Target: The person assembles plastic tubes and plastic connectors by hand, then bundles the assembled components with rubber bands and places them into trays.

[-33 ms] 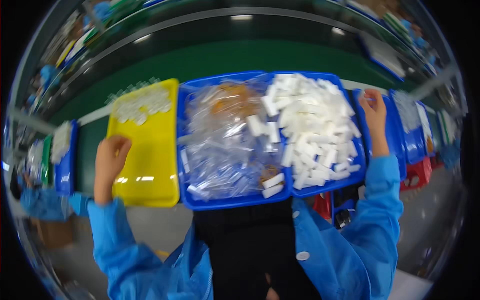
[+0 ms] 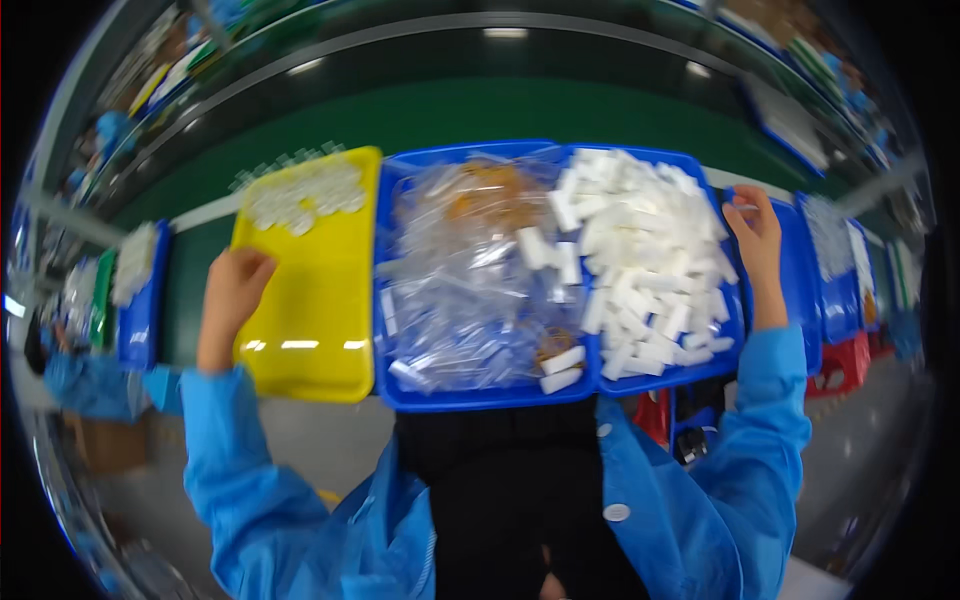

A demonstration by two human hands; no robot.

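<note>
My left hand [image 2: 236, 300] is over the left edge of the yellow tray [image 2: 310, 310], fingers curled in against the thumb. Whatever it may hold is hidden. Clear round plastic pieces [image 2: 300, 200] are gathered at that tray's far end. On the right, my right hand [image 2: 757, 235] is closed in a pinch above a blue tray [image 2: 795, 265]; a tiny pale bit shows at its fingertips, too small to name. Between the hands are a blue tray of clear plastic bags [image 2: 450, 300] and another heaped with white blocks [image 2: 650, 260].
Several small clear parts [image 2: 285, 160] stand in a row behind the yellow tray. Beyond lies a green surface [image 2: 450, 110] with a metal rail. More trays sit at far left [image 2: 140, 300] and far right [image 2: 835, 260]. A red stool [image 2: 840, 365] is below, right.
The view has shifted, so the trays appear farther right. My right hand has moved slightly left relative to the trays, its fingers still pinched. My left hand stays curled by the yellow tray.
</note>
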